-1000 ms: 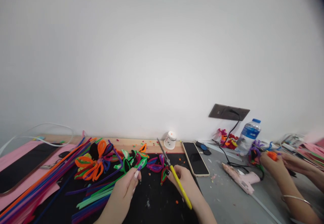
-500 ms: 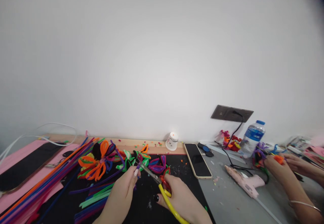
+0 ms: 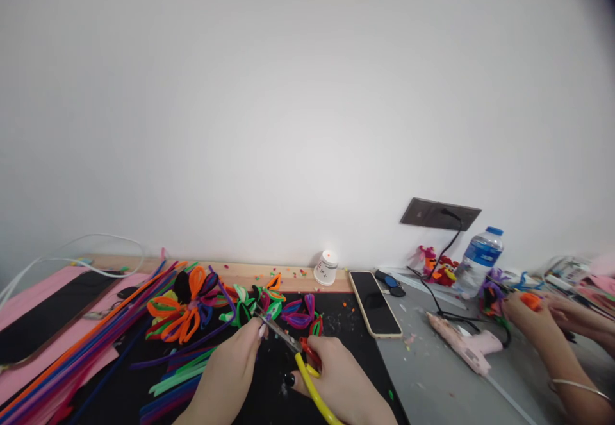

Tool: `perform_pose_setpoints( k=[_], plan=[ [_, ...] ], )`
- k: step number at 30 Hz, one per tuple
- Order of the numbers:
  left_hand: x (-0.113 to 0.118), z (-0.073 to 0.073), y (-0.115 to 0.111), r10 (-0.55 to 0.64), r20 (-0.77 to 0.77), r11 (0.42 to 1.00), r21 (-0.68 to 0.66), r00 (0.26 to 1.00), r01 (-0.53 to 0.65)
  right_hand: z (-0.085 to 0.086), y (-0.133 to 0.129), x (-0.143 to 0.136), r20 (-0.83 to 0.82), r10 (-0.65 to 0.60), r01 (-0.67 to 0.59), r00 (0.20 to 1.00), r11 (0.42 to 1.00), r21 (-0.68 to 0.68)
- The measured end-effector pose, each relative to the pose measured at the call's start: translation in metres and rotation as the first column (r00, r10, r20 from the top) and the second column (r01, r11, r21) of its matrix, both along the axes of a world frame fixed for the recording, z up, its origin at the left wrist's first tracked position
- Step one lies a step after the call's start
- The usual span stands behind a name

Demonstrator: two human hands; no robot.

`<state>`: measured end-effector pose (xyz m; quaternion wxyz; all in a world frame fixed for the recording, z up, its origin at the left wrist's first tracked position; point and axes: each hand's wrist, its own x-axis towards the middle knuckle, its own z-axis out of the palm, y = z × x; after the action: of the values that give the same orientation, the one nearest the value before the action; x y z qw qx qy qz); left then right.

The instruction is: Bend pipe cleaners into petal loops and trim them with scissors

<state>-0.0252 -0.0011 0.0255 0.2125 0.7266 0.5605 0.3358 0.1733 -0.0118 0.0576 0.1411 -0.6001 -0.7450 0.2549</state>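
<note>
My left hand (image 3: 229, 368) pinches a small purple piece of pipe cleaner (image 3: 266, 324) at its fingertips. My right hand (image 3: 342, 374) is closed around the yellow and red handles of a pair of scissors (image 3: 284, 336). The blades point up and left, their tips right by the left fingertips and the purple piece; whether they touch it I cannot tell. Just beyond lie looped pipe-cleaner shapes in green (image 3: 244, 306) and purple (image 3: 298, 313). A large orange pipe-cleaner flower (image 3: 185, 313) rests farther left, with a loose purple pipe cleaner (image 3: 180, 356) curving beside it.
Long pipe cleaners (image 3: 86, 341) and shorter green ones (image 3: 180, 377) lie left. A paper cup (image 3: 326, 268) and phone (image 3: 375, 304) sit beyond my hands. Rightward are a glue gun (image 3: 464, 345), a water bottle (image 3: 480, 258) and a co-worker's hands (image 3: 533, 313) holding something orange.
The scissors and my right hand have shifted slightly left and down, with the blades nearer my left fingertips. My left hand has barely moved.
</note>
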Motion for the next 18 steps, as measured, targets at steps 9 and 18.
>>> perform_pose_setpoints(
  k=[9,18],
  plan=[
    [-0.0001,0.0016,0.0001,0.024,-0.02,0.998,0.065,1.0,-0.023,-0.0084,0.0007,-0.0024,-0.063,-0.072,0.07,0.995,0.997,-0.032],
    [0.0003,-0.0007,0.0011,-0.007,0.068,1.0,-0.024,0.998,0.008,-0.0067,0.0018,-0.0036,-0.103,-0.098,0.091,0.99,0.993,-0.076]
  ],
)
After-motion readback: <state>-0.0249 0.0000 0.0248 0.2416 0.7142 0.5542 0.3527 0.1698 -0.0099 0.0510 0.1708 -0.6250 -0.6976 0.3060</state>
